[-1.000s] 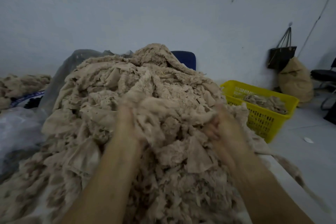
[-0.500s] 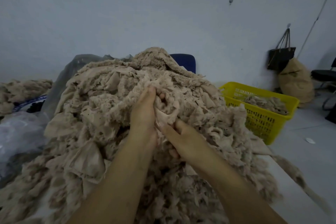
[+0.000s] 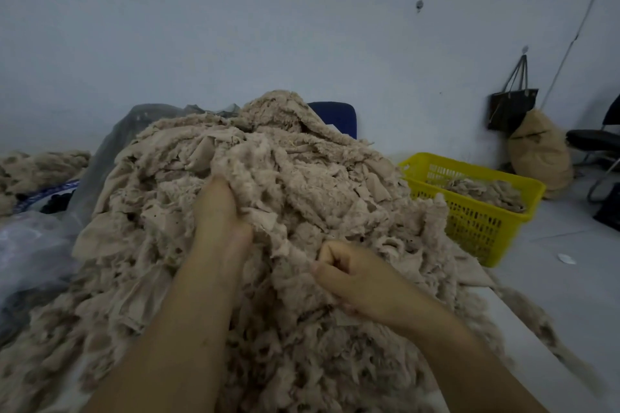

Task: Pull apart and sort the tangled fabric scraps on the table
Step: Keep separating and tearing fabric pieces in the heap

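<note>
Saw the right hand (image 3: 355,282) nearest, low and right of centre, fingers curled tight into a fist with the thumb pressed against them, pinching a beige scrap (image 3: 297,253) at the front of the heap. Found the left hand (image 3: 218,211) a little farther in and to the left, back upward on the fluff, fingertips buried under the fabric; could not tell whether curled round anything. Made out the heap of fabric scraps (image 3: 302,171) itself piled high over the middle of the white table (image 3: 500,322), all one dull beige, fleecy bits tangled with flat pieces, some trailing off the right edge. Noted crumpled clear plastic (image 3: 30,245) at the near left and a smaller beige pile (image 3: 40,168) beyond it. Spotted a yellow basket (image 3: 469,225) just right of the heap, with sorted scraps (image 3: 486,189) lying inside. Farther back, picked out a blue chair back (image 3: 337,114) behind the heap's top, a tan sack (image 3: 536,151) against the pale wall (image 3: 302,27), a black bag (image 3: 510,107) hanging above the sack, and a black chair (image 3: 593,141) at the far right.
</note>
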The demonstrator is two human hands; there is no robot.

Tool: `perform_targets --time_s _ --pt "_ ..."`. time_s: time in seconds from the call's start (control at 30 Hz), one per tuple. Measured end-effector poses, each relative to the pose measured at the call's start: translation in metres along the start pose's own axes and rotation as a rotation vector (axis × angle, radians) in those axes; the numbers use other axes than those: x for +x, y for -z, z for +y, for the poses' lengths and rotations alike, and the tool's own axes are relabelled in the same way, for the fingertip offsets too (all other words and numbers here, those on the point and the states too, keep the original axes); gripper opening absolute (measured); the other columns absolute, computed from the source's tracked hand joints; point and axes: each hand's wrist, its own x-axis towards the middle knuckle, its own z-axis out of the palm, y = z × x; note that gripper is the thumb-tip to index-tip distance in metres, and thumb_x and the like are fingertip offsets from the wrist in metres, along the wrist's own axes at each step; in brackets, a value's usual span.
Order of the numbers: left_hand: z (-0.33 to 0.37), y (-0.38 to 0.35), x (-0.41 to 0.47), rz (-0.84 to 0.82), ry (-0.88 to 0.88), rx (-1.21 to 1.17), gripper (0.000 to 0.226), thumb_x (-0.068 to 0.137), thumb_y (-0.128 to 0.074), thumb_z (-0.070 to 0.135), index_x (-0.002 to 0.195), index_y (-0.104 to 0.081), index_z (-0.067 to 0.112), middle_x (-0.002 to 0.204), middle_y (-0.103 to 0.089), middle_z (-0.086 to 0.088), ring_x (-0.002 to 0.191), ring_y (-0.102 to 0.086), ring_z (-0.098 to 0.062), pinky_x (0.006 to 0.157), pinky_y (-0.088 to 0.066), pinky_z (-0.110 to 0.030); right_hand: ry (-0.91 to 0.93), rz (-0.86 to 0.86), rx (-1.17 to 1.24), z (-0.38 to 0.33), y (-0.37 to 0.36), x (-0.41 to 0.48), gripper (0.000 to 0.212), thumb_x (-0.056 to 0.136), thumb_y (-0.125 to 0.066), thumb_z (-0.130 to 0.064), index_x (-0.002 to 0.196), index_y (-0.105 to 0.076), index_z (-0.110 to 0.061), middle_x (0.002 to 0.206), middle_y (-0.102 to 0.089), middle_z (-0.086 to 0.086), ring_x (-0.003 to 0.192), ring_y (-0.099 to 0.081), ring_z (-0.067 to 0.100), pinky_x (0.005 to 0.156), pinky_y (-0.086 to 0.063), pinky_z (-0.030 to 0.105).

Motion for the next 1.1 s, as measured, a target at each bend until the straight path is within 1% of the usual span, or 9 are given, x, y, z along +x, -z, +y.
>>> perform_targets --time_s 0.23,0.33,0.5,0.63,0.7,0.8,0.87,1.0,1.1 --pt "0.024 0.01 0.02 0.067 -0.093 -0.081 0.046 0.098 -0.042 0.01 0.067 -0.077 0.013 0.09 -0.075 -0.006 0.069 -0.07 -0.018 0.059 -0.054 -0.028 -0.019 0.007 -0.21 0.0 0.042 -0.014 0.042 0.1 -0.056 -0.03 0.061 -0.042 -0.035 0.05 -0.041 -0.016 0.043 -0.032 0.001 0.045 -0.033 0.016" --pt "0.018 -0.005 0.002 -0.087 -0.076 -0.078 0.022 0.097 -0.054 0.021 0.097 -0.072 0.008 0.078 -0.069 -0.007 0.055 -0.062 -0.017 0.044 -0.05 -0.024 -0.005 0.069 -0.439 -0.001 0.045 -0.01 0.051 0.092 -0.048 -0.061 0.068 -0.042 -0.017 0.06 -0.04 -0.01 0.048 -0.036 0.003 0.051 -0.035 0.012" --pt "-0.031 -0.032 -0.035 -0.265 0.006 0.231 0.056 0.096 -0.049 0.057 0.112 -0.069 0.007 0.105 -0.075 -0.014 0.094 -0.074 -0.026 0.074 -0.06 -0.037 0.045 0.364 -0.064 -0.016 0.023 0.019 0.06 0.072 -0.05 -0.085 0.107 -0.052 -0.037 0.106 -0.062 -0.017 0.087 -0.065 0.002 0.069 -0.05 0.022" --pt "-0.039 -0.031 -0.052 -0.582 0.108 0.557 0.071 0.083 -0.047 0.068 0.123 -0.067 0.013 0.119 -0.072 -0.004 0.117 -0.062 -0.021 0.102 -0.046 -0.037 -0.124 0.488 -0.205 0.003 0.02 0.03 0.041 0.094 -0.056 -0.052 0.077 -0.063 -0.015 0.065 -0.064 -0.005 0.051 -0.055 0.007 0.052 -0.043 0.028" --pt "-0.027 -0.02 -0.046 -0.676 0.048 0.817 0.054 0.087 -0.052 0.059 0.118 -0.072 0.019 0.117 -0.073 0.004 0.117 -0.064 -0.014 0.107 -0.045 -0.037 -0.123 0.428 0.024 0.011 0.029 0.025 0.038 0.101 -0.052 -0.035 0.076 -0.071 -0.013 0.069 -0.069 0.007 0.05 -0.056 0.012 0.052 -0.045 0.031" --pt "-0.011 -0.007 -0.031 -0.465 -0.088 1.007 0.03 0.099 -0.053 0.044 0.098 -0.075 0.024 0.101 -0.075 0.004 0.097 -0.071 -0.011 0.088 -0.057 -0.027 0.164 0.664 1.008 0.013 0.067 0.017 0.026 0.098 -0.057 -0.034 0.092 -0.072 -0.014 0.09 -0.07 0.009 0.067 -0.07 0.012 0.053 -0.055 0.022" --pt "-0.018 0.0 -0.025 -0.425 -0.161 1.254 0.028 0.097 -0.054 0.051 0.1 -0.07 0.027 0.104 -0.07 0.007 0.092 -0.066 -0.007 0.079 -0.055 -0.026 0.23 0.715 1.398 0.022 0.082 0.016 0.061 0.084 -0.063 -0.054 0.118 -0.057 -0.004 0.114 -0.062 0.016 0.097 -0.072 0.025 0.072 -0.061 0.029" --pt "-0.066 0.014 -0.02 -0.638 -0.155 1.819 0.024 0.093 -0.064 0.044 0.098 -0.064 0.021 0.097 -0.063 0.002 0.093 -0.061 -0.019 0.076 -0.049 -0.031 -0.108 0.622 0.541 0.037 0.055 0.029 0.046 0.088 -0.062 -0.057 0.106 -0.065 -0.014 0.089 -0.074 -0.005 0.078 -0.072 0.012 0.064 -0.06 0.033" --pt "-0.071 0.018 -0.012 -0.42 -0.284 1.607 0.019 0.098 -0.056 0.027 0.08 -0.058 0.025 0.085 -0.064 0.006 0.081 -0.061 -0.014 0.068 -0.047 -0.028 -0.125 0.485 -0.248 0.05 0.031 0.039 0.035 0.095 -0.056 -0.049 0.117 -0.063 -0.023 0.096 -0.065 -0.018 0.084 -0.063 -0.001 0.07 -0.051 0.021"
